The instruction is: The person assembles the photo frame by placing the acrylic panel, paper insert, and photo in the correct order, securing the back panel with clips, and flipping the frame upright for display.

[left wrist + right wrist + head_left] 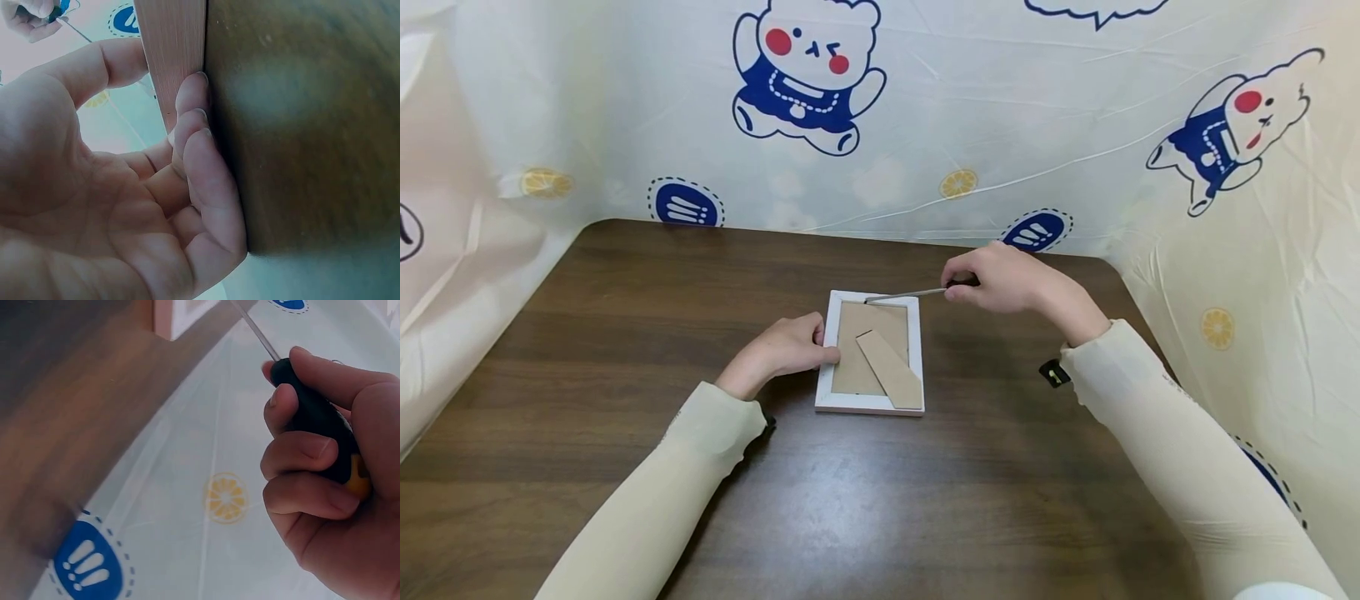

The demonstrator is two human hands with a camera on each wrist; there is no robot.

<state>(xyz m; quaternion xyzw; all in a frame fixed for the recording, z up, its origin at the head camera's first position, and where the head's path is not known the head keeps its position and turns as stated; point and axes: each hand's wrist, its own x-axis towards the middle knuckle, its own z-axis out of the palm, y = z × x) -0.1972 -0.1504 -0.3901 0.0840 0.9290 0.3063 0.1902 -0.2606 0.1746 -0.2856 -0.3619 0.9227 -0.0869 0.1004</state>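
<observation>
Two hands share this operation, and neither is free: your left hand grips the left rail of the white picture frame, and your right hand is wrapped around the dark green handle of the screwdriver. The frame lies back side up near the middle of the bench, its brown backing board and slanting easel leg uppermost. The screwdriver tip stands at the inner edge of the top rail, left of centre; what exactly it bears on is too small to tell. Judged from this position, the step is prying work along the board's edge. Brace the frame firmly against the bench with your left hand, thumb on the rail and fingers along the outer side, clear of the shaft's line. Hold the shaft at its shallow angle so that the tip bears on the edge rather than digging into the board. Apply force in short, controlled wrist strokes; a slip could score the backing or chip the rail. Do not lean on the easel leg, which could crease under load.
</observation>
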